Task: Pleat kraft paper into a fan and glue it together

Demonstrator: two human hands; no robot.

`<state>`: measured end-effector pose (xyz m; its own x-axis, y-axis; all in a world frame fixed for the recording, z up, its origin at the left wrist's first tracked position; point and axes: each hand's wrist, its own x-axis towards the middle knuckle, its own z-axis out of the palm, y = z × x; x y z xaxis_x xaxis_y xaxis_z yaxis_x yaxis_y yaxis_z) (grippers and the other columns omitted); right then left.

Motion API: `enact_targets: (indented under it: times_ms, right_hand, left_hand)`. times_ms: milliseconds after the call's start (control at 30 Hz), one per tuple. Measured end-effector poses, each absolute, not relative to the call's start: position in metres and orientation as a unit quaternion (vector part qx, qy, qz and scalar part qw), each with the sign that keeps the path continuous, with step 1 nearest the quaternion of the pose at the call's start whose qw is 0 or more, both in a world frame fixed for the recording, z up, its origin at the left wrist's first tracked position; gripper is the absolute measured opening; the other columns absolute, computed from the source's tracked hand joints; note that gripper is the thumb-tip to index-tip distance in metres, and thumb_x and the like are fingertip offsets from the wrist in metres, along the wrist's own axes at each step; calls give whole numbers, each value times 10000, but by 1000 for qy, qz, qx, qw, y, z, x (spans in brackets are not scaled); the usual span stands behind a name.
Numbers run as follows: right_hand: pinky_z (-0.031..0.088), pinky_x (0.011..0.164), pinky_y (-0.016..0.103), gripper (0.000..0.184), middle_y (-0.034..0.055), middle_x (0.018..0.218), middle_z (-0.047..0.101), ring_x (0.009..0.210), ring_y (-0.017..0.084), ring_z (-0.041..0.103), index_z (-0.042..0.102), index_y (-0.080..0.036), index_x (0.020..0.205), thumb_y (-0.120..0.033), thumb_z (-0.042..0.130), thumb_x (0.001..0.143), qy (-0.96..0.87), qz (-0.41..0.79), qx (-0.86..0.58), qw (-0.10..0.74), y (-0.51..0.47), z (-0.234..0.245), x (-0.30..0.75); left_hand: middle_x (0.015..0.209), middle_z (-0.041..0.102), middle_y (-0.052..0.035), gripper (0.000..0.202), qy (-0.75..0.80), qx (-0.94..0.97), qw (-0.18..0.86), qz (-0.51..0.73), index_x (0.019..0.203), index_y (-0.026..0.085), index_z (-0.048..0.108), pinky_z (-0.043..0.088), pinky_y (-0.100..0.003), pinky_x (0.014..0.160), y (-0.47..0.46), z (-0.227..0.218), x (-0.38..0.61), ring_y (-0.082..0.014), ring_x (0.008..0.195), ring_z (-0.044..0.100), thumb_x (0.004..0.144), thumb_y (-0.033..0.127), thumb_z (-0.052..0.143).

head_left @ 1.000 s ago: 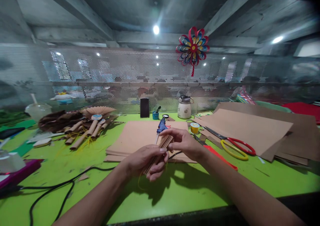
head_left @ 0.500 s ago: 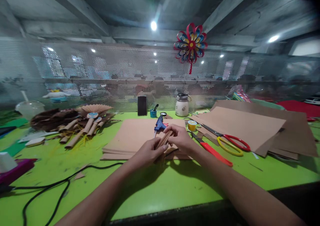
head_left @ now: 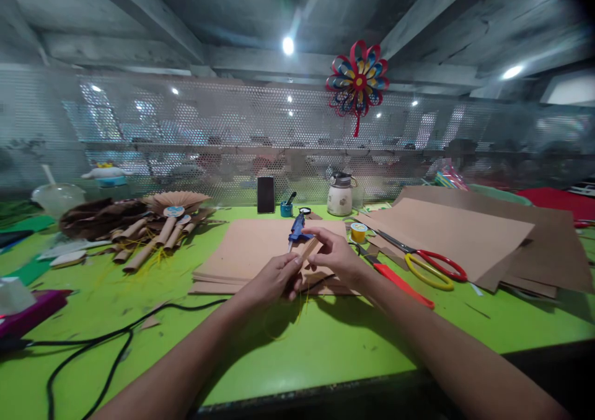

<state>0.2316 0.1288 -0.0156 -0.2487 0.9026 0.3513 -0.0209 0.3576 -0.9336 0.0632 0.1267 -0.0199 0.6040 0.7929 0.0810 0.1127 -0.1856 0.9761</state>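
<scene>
Between my two hands is a narrow strip of pleated brown paper, folded up tight. My left hand pinches its lower end between thumb and fingers. At the upper end, my right hand is closed around the strip with thumb and fingertips. Thin yellow thread dangles beneath the hands. Just beyond them a blue glue gun rests on a stack of brown paper sheets.
Right of my hands lie an orange-handled cutter, scissors, a yellow thread spool and large brown sheets. Paper tubes with a pleated fan lie left. A black cable crosses the green table. A jug stands behind.
The pleated strip has turned in my hands, so a flatter, paler face shows instead of its layered edges. My left fingers have curled under, and more yellow thread shows below.
</scene>
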Motion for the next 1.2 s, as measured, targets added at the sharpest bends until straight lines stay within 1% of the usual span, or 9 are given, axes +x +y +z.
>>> enact_targets:
  times_ms: [200,400,567,700,800,900,967,1067,1200]
  right_hand:
    - [478,593,262,533,-2,802,611,599,102,549,547,-180,1157,-139,640,634,-638,465,-336,514,130,-18,231]
    - [479,549,263,303,-23,693,577,549,96,551,621,-163,981,-307,641,715,-569,515,-333,548,138,-26,230]
    - [484,538,264,317,-15,676,600,552,105,563,637,-161,902,-373,706,676,-554,510,-343,562,144,-30,232]
    - [481,550,265,333,-2,675,622,550,109,577,642,-149,922,-361,719,676,-589,506,-355,521,141,-31,232]
    - [483,546,259,324,-7,667,625,530,101,570,647,-145,899,-350,732,662,-591,499,-359,523,138,-28,232]
    - [480,511,251,317,-19,619,609,486,93,549,653,-138,853,-352,746,638,-590,484,-361,536,138,-26,233]
    - [474,486,242,309,-21,600,604,469,89,538,657,-135,847,-345,746,639,-596,473,-358,541,140,-26,236]
    - [470,481,229,269,-20,611,604,483,84,532,664,-143,851,-320,732,661,-601,462,-342,555,145,-27,240]
    - [457,465,222,254,-19,623,593,498,88,527,667,-145,840,-312,730,659,-599,451,-343,566,147,-27,244]
  left_hand:
    - [526,482,52,307,360,705,536,294,846,180,464,276,-177,357,130,-26,66,-73,354,440,881,472,374]
    - [495,446,63,345,345,717,524,303,728,191,426,272,-185,348,132,-29,68,-65,340,392,841,517,425]
    - [454,405,75,329,349,718,514,315,703,197,415,236,-188,341,132,-30,67,-65,327,346,852,491,411]
    - [424,381,81,339,342,733,501,309,706,194,425,222,-198,338,134,-31,67,-68,318,315,861,495,400]
    - [414,369,88,357,337,736,502,304,718,186,436,224,-199,338,135,-31,67,-64,313,303,857,514,413]
    - [483,443,71,382,337,725,530,282,819,170,478,254,-194,351,134,-29,66,-65,329,369,839,549,432]
    - [585,523,33,388,328,716,556,266,895,158,500,292,-192,389,133,-26,65,-72,390,453,837,538,450]
    - [749,594,-35,349,284,716,584,258,968,139,533,346,-207,472,131,-21,61,-93,530,538,838,462,509]
    - [875,616,-76,310,243,724,594,254,1050,141,544,373,-226,529,132,-19,57,-105,605,552,828,357,562]
